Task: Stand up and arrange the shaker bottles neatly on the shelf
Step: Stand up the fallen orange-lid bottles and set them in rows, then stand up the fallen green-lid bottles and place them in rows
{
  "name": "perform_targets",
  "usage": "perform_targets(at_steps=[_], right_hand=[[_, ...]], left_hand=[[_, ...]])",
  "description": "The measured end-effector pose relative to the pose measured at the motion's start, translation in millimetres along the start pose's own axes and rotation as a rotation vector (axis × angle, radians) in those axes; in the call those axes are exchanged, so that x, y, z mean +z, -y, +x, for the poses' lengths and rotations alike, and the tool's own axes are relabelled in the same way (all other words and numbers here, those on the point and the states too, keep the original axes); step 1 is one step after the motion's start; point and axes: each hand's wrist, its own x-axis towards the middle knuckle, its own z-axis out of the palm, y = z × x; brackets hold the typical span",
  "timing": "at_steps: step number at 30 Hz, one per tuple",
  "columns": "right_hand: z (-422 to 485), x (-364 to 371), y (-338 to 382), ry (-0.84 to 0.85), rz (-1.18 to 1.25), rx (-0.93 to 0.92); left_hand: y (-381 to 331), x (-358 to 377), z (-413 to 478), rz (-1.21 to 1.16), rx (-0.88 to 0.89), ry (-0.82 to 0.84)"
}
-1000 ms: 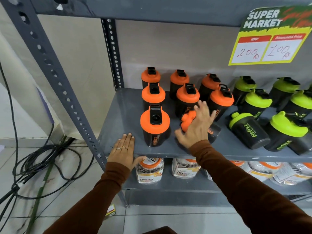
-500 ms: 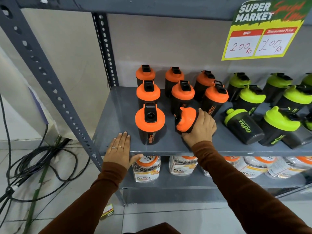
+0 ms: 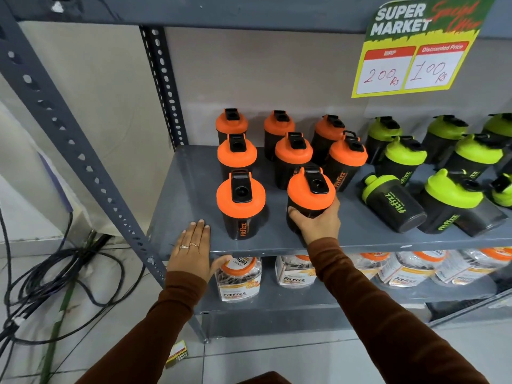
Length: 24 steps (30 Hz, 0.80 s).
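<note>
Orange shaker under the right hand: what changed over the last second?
The right hand took hold of the toppled orange shaker and tipped it up; it now stands about upright, lid up, in the front row, the hand gripping its body. The left hand stayed flat on the shelf edge. The other orange bottles and the lying green shaker did not move.

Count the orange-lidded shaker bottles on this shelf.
8: back row; middle row; front row, plus one held in the right hand. None appear hidden.
</note>
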Motion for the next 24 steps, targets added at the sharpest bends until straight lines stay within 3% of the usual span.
perform_targets(at_steps=[6, 11, 18, 24], right_hand=[[-3.4, -10.2, -10.3, 0.143, 0.019, -0.067], [-3.8, -53.1, -30.7, 0.222, -0.158, -0.188], [54.8, -130.9, -26.5, -0.020, -0.283, -0.527], [90.7, -196.8, -41.9, -0.459, -0.075, -0.658]], left_hand=[[-29.8, 31.3, -29.0, -0.041, 0.085, -0.116], [-93.6, 70.1, -46.7, -0.120, 0.414, -0.263], [-208.1, 29.4, 3.8, -0.112, 0.669, -0.271], [-289.7, 8.8, 35.0, -0.138, 0.524, -0.223]])
